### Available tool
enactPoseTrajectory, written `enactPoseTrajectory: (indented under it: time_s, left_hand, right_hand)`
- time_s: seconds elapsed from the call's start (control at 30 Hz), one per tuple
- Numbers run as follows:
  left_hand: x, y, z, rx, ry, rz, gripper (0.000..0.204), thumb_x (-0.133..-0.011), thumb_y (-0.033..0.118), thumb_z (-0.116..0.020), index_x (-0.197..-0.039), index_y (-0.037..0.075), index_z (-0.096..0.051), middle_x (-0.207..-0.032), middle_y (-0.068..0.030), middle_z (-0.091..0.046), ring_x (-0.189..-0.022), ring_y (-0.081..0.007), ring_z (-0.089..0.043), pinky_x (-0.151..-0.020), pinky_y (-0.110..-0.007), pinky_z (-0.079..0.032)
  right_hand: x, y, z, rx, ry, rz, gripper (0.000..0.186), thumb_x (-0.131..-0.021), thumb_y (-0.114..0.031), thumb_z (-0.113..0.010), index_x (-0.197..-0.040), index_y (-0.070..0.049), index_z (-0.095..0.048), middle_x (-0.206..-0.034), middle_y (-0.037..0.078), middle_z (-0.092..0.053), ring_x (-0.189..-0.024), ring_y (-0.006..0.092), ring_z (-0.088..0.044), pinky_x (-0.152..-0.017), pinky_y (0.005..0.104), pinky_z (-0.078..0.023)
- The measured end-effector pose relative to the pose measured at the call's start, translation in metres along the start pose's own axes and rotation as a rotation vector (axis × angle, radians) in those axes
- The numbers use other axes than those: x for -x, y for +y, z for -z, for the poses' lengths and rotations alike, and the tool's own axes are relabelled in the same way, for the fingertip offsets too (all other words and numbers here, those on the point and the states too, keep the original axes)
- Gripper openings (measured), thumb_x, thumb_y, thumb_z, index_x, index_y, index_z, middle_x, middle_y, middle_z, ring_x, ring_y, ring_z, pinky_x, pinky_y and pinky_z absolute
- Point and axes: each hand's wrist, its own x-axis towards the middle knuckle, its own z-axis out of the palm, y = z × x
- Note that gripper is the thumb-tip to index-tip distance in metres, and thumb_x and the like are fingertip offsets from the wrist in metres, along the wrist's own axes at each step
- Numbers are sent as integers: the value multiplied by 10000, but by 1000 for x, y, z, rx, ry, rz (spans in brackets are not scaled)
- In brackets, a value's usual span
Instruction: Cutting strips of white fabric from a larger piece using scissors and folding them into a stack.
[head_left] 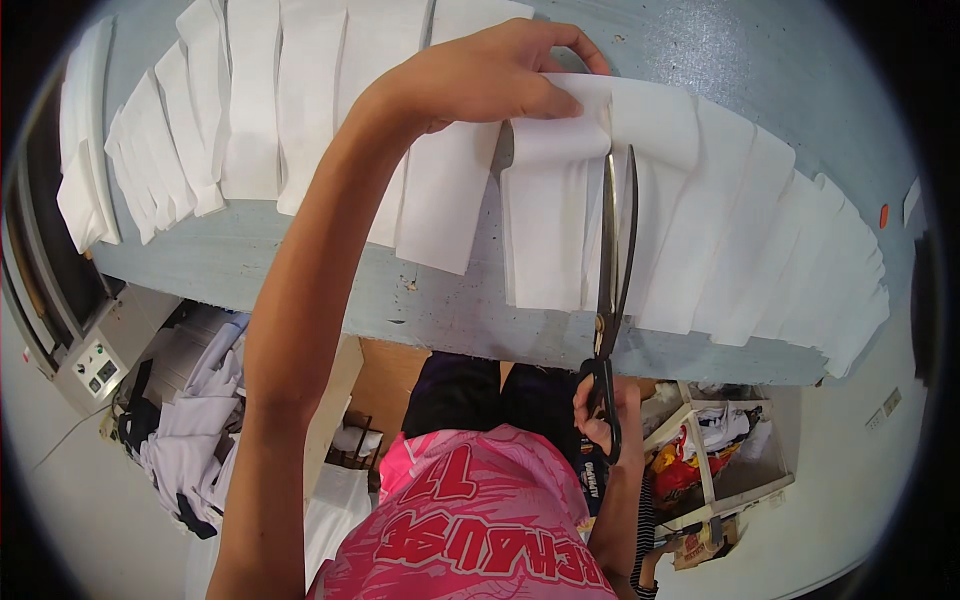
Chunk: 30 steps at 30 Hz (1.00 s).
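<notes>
My left hand (pixel 490 75) reaches far across the grey-blue table (pixel 300 270) and pinches the far end of a white fabric strip (pixel 545 210). My right hand (pixel 600 410) sits below the table's near edge, wrapped around the black handles of large metal scissors (pixel 612 250). The long blades point away from me and lie nearly closed along the right edge of that strip, between it and the neighbouring white piece (pixel 665 220).
Several cut white strips fan out across the table to the left (pixel 250 100) and right (pixel 800 260). A machine with a control panel (pixel 95 365) stands at the left. Below lie piled white garments (pixel 195 420) and a white crate of scraps (pixel 725 450).
</notes>
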Motion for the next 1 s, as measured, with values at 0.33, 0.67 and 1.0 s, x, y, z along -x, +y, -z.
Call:
enactPoseTrajectory:
  time_s: [0.33,0.67,1.0]
  left_hand:
    - [11,32,-15,-363,255,-102,429,-895,24,-656,-1310,-21,-559,-1202,-233,-672,-1106,-360,-650,-1028,-431,-488]
    - [37,-12,-53,-729,740,-459,425,-840,-2,-740,-1251,66,-652,-1327,-189,-580,-1228,-403,-561,-1007,-481,-488]
    - [17,-8,-28,-711,660,-347,280,-921,-25,-613,-1187,4,-696,-1257,-204,-639,-1238,-380,-566,-1006,-470,-477]
  right_hand:
    - [-9,-2,1,102,-34,-123,741,-686,-675,-873,-907,-21,-601,-672,2,-550,-577,102,-568,-542,233,-467]
    - [-5,-6,-11,117,-9,-122,708,-727,-669,-843,-913,-29,-605,-679,-7,-547,-587,96,-566,-547,231,-457]
    - [42,4,-11,20,-22,-112,686,-743,-629,-856,-964,-27,-612,-777,17,-588,-617,88,-545,-553,220,-409]
